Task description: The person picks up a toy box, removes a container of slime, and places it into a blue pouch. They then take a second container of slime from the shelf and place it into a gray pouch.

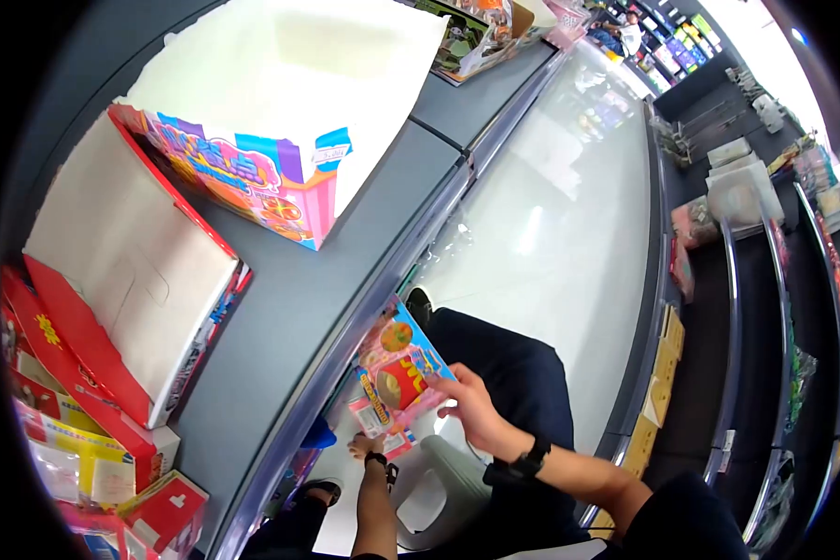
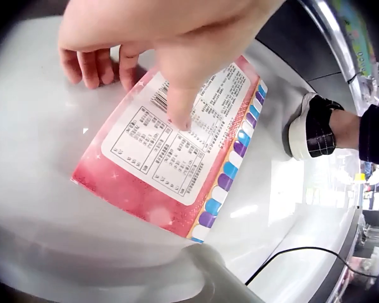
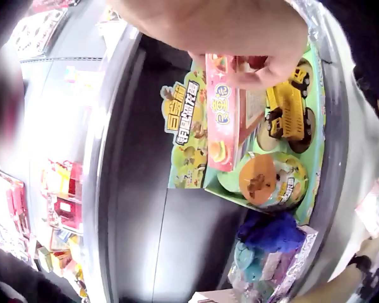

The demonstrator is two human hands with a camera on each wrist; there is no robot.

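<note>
My right hand (image 1: 471, 401) grips a pink and blue box (image 1: 397, 359) with printed food pictures, above the floor beside the shelf. In the right wrist view, that hand (image 3: 240, 38) pinches the narrow pink box (image 3: 221, 129) in front of a green display tray. Lower down, my left hand (image 1: 366, 446) is at a second pink box (image 1: 401, 442). The left wrist view shows this box (image 2: 145, 199) with its printed back up; the thumb of my left hand (image 2: 170, 44) touches the panel, and the other fingers lie beyond its edge.
Cut-open white cartons (image 1: 280, 65) and red boxes (image 1: 126, 280) stand on the grey shelf (image 1: 280, 289) at left. A grey stool (image 1: 457, 476) is beside my legs. More shelving (image 1: 709, 327) lines the aisle's right side. In the right wrist view, a yellow toy truck (image 3: 287, 110) sits in the display.
</note>
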